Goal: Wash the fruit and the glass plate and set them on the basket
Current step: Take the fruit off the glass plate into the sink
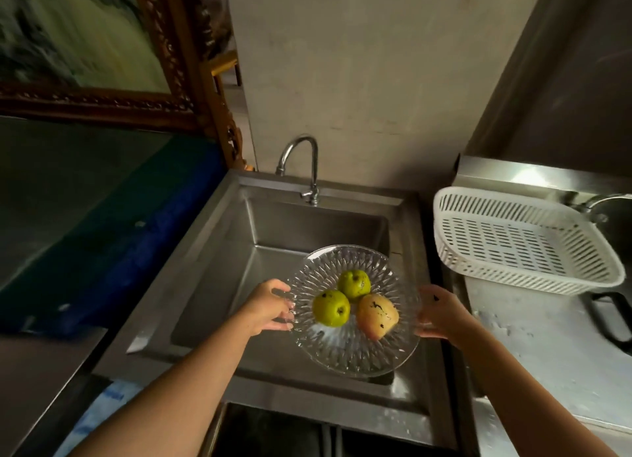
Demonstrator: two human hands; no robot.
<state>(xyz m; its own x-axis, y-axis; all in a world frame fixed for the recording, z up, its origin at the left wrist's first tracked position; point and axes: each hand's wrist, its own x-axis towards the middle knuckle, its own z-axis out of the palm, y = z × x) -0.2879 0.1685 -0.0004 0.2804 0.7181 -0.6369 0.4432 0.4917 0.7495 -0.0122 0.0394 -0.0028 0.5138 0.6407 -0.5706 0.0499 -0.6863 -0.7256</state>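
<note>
A clear cut-glass plate [345, 350] is held level over the right half of the steel sink [219, 251]. My left hand [268, 307] grips its left rim and my right hand [444, 314] grips its right rim. Three fruits with dark smudges lie on it: a green one [331, 307] in front, a second green one [354, 284] behind it, and a yellowish-pink one [377, 315] on the right. The white slotted plastic basket [519, 241] stands empty on the counter to the right of the sink.
A chrome tap [301, 164] rises at the sink's back edge; no water is running. A dark pot with a handle [612, 323] sits right of the basket. A carved-frame picture [102, 46] leans at the back left above a dark blue-edged surface [102, 217].
</note>
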